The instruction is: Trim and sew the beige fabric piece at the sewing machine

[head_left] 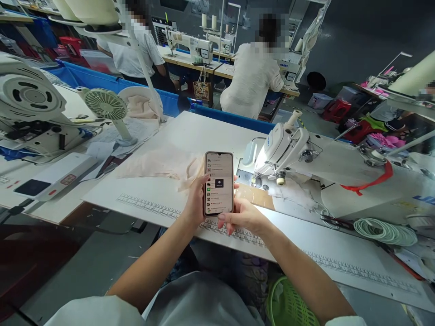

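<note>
A smartphone [219, 199] with a lit screen showing a list and a small dark pop-up is held upright over the front of the sewing table [217, 127]. My left hand [195, 203] wraps round its left side, thumb at the screen's edge. My right hand [246, 216] grips the lower right side, its thumb by the bottom edge and fingertips showing behind the right edge. Pale, thin fabric [152, 163] lies on the table left of the phone. The sewing machine [278, 145] stands just to the right, its lamp lighting the needle area.
A small green fan [107, 106] and a white box-shaped device [56, 175] stand on the left. Coiled pale cord [385, 231] lies at the right. A green basket [288, 303] sits below the table edge. Two people work at machines beyond a blue cloth trough [136, 88].
</note>
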Available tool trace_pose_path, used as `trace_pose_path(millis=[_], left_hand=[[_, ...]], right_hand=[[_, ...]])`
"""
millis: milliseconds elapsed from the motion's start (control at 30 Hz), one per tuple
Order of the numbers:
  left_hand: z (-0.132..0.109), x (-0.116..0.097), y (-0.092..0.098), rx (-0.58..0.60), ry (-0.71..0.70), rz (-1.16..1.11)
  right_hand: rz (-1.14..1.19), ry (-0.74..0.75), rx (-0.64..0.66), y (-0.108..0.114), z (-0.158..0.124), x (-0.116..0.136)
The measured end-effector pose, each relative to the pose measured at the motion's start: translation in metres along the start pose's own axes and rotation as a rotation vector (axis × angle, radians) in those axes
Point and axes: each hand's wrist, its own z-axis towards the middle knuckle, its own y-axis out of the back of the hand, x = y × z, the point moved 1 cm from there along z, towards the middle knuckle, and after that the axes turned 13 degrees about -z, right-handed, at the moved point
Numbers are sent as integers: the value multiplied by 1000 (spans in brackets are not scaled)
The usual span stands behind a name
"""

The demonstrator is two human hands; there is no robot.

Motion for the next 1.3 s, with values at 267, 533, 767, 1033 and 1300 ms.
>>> trace_pose_path(millis=[267, 533, 767, 1033, 1300], left_hand=[[1, -2, -3, -15, 1, -12], [0, -3, -1, -30, -5, -5], [0, 0, -3, -219, -51, 7], [0, 3, -5, -182, -17, 22], [-2, 10, -10, -64, 108, 84]], right_hand=[[-20, 22, -23, -2, 2, -1], [-228, 151, -403, 7, 0, -1], [-347, 281, -609, 9, -7, 5], [-207, 302, -570, 12, -2, 4], [37, 311, -495, 11, 1, 15]])
